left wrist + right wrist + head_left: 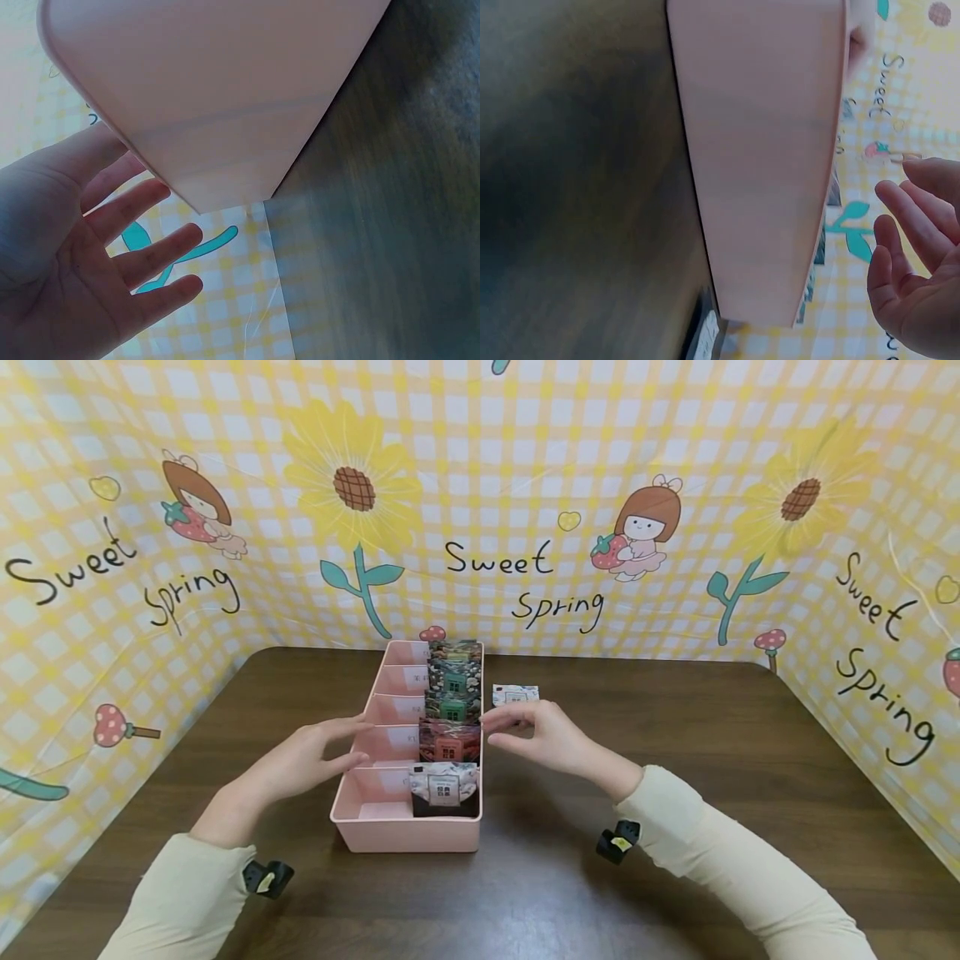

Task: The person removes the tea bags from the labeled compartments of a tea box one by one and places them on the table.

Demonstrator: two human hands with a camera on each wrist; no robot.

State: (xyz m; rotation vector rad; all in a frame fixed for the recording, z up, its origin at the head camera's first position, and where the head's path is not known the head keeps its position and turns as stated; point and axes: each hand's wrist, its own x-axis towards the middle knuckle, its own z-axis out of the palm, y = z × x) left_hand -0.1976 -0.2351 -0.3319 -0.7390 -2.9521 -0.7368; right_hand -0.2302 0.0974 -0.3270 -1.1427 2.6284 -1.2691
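Note:
A long pink divided box (pixel 405 837) stands on the table, with small packets along its right side. In its nearest compartment is a white and black packet (pixel 446 789); behind it come a red packet (pixel 450 743) and several dark green ones. My left hand (pixel 300 764) is at the box's left rim, its thumb and index finger reaching over the edge, the other fingers loosely spread outside in the left wrist view. Beside the right rim, my right hand (pixel 543 739) hovers with relaxed fingers and nothing between them. Beyond it lies a loose white packet (pixel 515 695), partly hidden by that hand.
The dark wooden table (pixel 675 710) extends to both sides of the box. Behind and around it hangs a yellow checked cloth (pixel 480 485) printed with flowers and lettering. White labels mark the compartments' inner walls. A small black device is strapped at each wrist.

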